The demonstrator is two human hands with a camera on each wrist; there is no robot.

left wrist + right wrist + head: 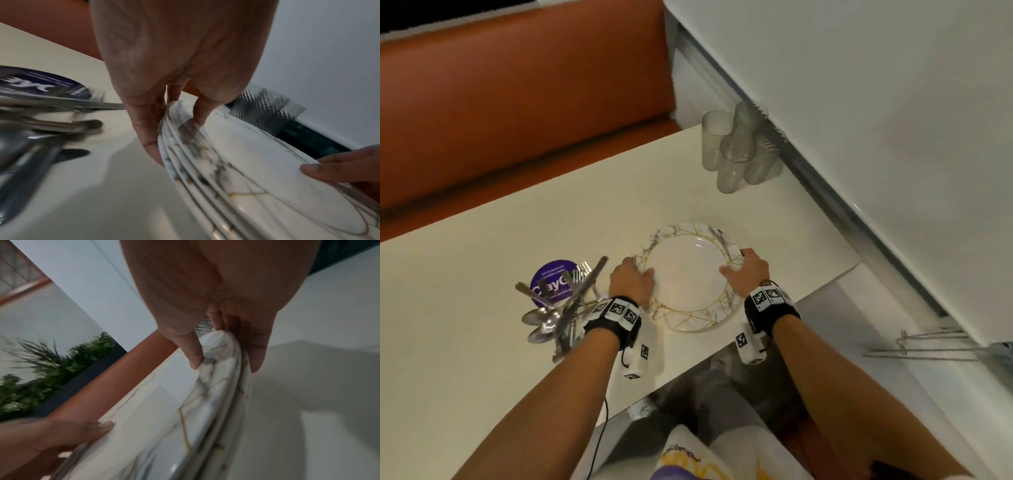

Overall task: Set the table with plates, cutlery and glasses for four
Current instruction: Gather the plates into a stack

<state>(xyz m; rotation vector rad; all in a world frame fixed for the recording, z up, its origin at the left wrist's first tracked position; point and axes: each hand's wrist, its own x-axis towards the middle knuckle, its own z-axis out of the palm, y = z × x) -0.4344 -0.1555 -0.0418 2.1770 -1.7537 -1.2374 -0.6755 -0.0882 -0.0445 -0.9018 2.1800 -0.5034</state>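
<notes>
A stack of white plates [690, 274] with grey marbling and gold lines sits near the front edge of the cream table [482, 246]. My left hand [631, 277] grips the stack's left rim, thumb on top and fingers under; the left wrist view shows several stacked rims [185, 170] in my left hand [162, 123]. My right hand [746, 270] grips the right rim the same way, and the right wrist view has my right hand [224, 356] pinching the plates [164, 426]. A bundle of cutlery [561, 308] stands in a purple-labelled holder [553, 281] left of my left hand. Clear glasses [736, 150] cluster at the table's far right.
An orange bench [517, 102] runs along the table's far side. A white wall with a metal rail [825, 188] borders the right. A wire rack [935, 346] lies at the lower right. Plants [51, 369] show in the right wrist view.
</notes>
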